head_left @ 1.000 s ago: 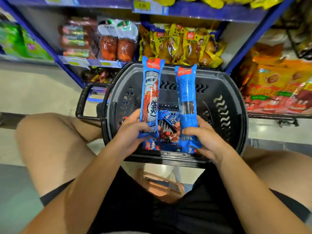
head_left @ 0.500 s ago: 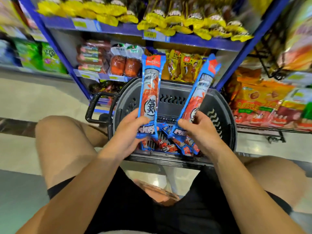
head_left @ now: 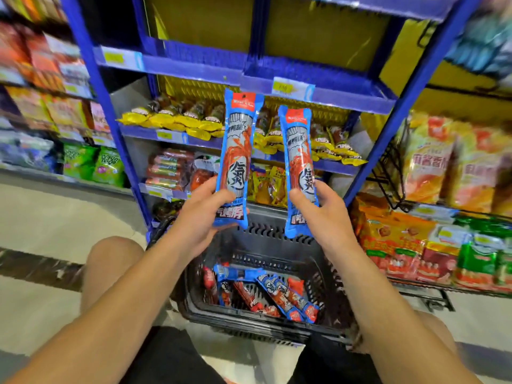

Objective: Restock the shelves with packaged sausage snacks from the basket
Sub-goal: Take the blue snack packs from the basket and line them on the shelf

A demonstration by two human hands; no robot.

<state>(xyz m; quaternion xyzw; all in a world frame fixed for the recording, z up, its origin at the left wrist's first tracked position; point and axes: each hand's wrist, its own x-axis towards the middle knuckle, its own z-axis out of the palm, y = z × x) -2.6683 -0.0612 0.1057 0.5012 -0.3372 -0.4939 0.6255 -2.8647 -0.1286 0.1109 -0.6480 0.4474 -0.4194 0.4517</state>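
Hands (head_left: 266, 214) higher now, packs (head_left: 238, 159) upright (shelf-level)

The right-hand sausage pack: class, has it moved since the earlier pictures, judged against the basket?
Yes. The right-hand sausage pack, gripped by the right hand, has risen: its lower end was down inside the basket and now hangs above the far rim, upright.

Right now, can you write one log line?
left hand: holds blue pack | right hand: holds second pack | basket: more packs
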